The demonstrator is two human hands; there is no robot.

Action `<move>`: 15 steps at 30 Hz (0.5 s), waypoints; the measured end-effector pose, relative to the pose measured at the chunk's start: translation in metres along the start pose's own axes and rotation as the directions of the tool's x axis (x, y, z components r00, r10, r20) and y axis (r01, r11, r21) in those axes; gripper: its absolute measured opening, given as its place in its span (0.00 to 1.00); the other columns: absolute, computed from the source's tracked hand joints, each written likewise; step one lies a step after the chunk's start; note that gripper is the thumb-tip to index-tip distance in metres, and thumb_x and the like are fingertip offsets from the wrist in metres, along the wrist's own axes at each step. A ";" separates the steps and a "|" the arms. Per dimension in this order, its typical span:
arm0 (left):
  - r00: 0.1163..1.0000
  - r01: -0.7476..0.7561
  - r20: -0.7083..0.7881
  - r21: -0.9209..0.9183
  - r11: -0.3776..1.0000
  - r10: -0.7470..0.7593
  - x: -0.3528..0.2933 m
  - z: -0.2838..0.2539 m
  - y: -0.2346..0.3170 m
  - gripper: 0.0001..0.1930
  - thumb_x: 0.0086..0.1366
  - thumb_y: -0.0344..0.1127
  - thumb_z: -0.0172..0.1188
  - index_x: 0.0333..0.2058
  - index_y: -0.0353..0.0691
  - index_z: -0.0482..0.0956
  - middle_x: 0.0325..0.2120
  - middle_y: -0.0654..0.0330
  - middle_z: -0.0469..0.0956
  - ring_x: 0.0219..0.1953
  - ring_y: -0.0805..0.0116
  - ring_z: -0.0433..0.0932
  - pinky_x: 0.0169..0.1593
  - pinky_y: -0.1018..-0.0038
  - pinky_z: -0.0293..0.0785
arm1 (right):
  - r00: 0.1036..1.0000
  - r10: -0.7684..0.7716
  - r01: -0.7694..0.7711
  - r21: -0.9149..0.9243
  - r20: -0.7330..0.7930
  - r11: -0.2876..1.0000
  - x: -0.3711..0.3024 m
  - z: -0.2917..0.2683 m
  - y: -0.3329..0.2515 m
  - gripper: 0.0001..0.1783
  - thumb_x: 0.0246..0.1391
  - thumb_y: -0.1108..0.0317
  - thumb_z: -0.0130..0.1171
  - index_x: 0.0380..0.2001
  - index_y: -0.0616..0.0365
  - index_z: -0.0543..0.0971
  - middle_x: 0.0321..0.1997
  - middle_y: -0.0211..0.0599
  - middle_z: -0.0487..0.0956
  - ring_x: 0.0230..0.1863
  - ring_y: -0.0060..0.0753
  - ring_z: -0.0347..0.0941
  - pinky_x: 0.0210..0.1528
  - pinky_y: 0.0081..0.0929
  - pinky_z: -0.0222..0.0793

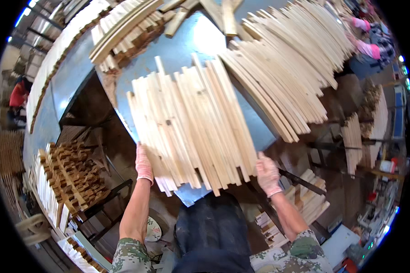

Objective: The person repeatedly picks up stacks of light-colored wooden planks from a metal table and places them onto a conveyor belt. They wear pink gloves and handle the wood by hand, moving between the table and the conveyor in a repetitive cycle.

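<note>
A wide layer of pale wooden strips lies side by side in front of me on a blue metal table, their ends uneven. My left hand, in a pinkish-white glove, presses against the left outer strip near its close end. At the near right corner, my right hand, gloved the same way, grips the outer strip. Between them the two hands clasp the layer from both sides. The fingertips under the wood are hidden.
More strips spread across the table's right side. Thicker boards and loose pieces lie at the far end. Stacked wood stands at lower left, with further strips at right. A person in pink sleeves works far right.
</note>
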State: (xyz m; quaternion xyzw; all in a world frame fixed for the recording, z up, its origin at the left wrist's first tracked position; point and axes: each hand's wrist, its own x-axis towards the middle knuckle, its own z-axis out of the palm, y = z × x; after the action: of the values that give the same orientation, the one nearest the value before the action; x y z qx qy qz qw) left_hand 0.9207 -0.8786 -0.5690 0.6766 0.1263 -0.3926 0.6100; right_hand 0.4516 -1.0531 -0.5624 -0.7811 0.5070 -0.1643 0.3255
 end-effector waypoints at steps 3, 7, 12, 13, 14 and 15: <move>0.987 -0.158 0.042 0.122 0.980 0.154 0.011 -0.017 0.000 0.42 0.77 0.57 0.58 0.82 0.55 0.51 0.67 0.58 0.72 0.62 0.60 0.74 0.68 0.60 0.72 | 0.997 -0.049 0.059 0.159 -0.067 0.985 0.092 -0.012 -0.021 0.24 0.71 0.67 0.60 0.64 0.70 0.78 0.63 0.55 0.82 0.65 0.51 0.79 0.71 0.44 0.72; 0.991 -0.136 0.013 0.021 0.991 0.135 0.019 0.004 0.014 0.51 0.76 0.58 0.60 0.83 0.54 0.34 0.70 0.51 0.67 0.59 0.57 0.75 0.54 0.57 0.81 | 0.998 0.050 -0.064 0.620 0.040 0.782 0.182 0.047 -0.010 0.35 0.78 0.58 0.52 0.78 0.66 0.62 0.80 0.47 0.66 0.79 0.38 0.63 0.80 0.36 0.57; 0.995 -0.071 0.066 -0.111 0.991 0.078 0.030 -0.013 -0.007 0.56 0.75 0.55 0.64 0.82 0.57 0.27 0.69 0.46 0.69 0.45 0.55 0.83 0.33 0.57 0.84 | 0.960 -0.026 -0.231 0.843 0.278 0.486 0.181 0.057 -0.084 0.49 0.68 0.62 0.59 0.83 0.64 0.48 0.83 0.47 0.59 0.79 0.41 0.61 0.79 0.37 0.58; 0.992 -0.054 0.107 -0.091 0.994 0.064 0.027 -0.019 -0.005 0.57 0.74 0.53 0.65 0.82 0.52 0.28 0.71 0.49 0.67 0.54 0.56 0.78 0.44 0.59 0.78 | 0.949 -0.058 -0.257 0.869 0.309 0.423 0.175 0.058 -0.085 0.51 0.66 0.62 0.60 0.83 0.65 0.47 0.83 0.48 0.60 0.79 0.42 0.61 0.79 0.37 0.58; 0.988 -0.042 0.148 -0.067 0.997 0.051 0.022 -0.024 -0.002 0.57 0.74 0.51 0.66 0.82 0.48 0.29 0.73 0.51 0.65 0.62 0.57 0.73 0.55 0.62 0.73 | 0.955 -0.015 -0.260 0.864 0.295 0.432 0.166 0.063 -0.083 0.52 0.65 0.60 0.61 0.83 0.66 0.47 0.81 0.47 0.61 0.77 0.42 0.63 0.78 0.38 0.60; 0.980 -0.009 0.196 -0.081 0.997 0.024 0.011 -0.028 0.001 0.56 0.73 0.49 0.67 0.82 0.43 0.33 0.76 0.55 0.62 0.73 0.59 0.65 0.76 0.65 0.60 | 0.960 0.032 -0.262 0.859 0.277 0.440 0.153 0.067 -0.076 0.53 0.64 0.59 0.63 0.82 0.66 0.47 0.79 0.47 0.63 0.76 0.41 0.65 0.77 0.39 0.61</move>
State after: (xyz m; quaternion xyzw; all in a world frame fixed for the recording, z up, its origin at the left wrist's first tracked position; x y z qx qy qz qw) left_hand 0.9386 -0.8565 -0.5775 0.6107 0.0752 -0.4473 0.6491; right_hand 0.6090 -1.1464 -0.5717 -0.4611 0.3733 -0.2881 0.7517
